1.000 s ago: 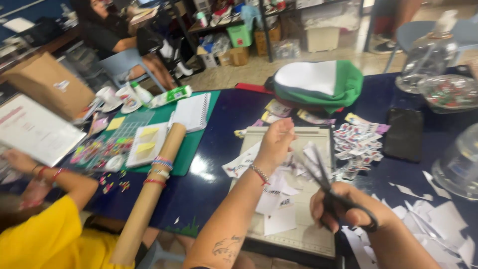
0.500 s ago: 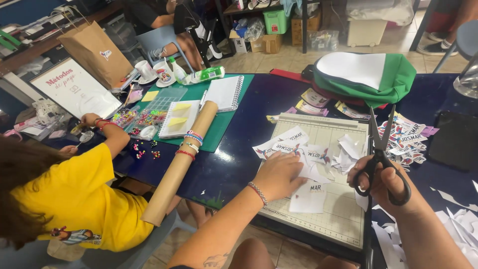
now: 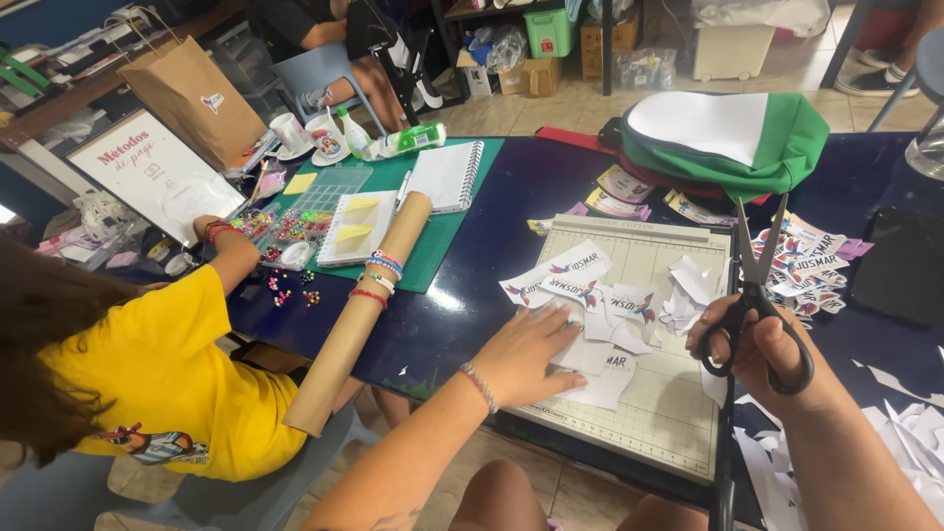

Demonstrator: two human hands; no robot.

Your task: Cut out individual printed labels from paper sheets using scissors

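My left hand (image 3: 529,352) lies flat, fingers spread, on white printed paper cut-outs (image 3: 595,295) scattered over a pale gridded cutting board (image 3: 665,408). My right hand (image 3: 765,346) grips black-handled scissors (image 3: 749,295) with the blades pointing up and slightly apart, just right of the paper pile. More printed stickers (image 3: 811,264) lie beyond the scissors on the dark blue table (image 3: 447,315).
A person in a yellow shirt (image 3: 162,379) sits at left, reaching to a bead tray (image 3: 295,224). A cardboard tube (image 3: 356,313) with bracelets, a green mat (image 3: 447,241), notebooks, a paper bag (image 3: 192,96), a green and white bag (image 3: 728,138) and paper scraps (image 3: 900,442) crowd the table.
The view has swung left and down. My left hand has come down from the upper papers to rest flat on the near ones. The scissors have turned blades-up beside the board.
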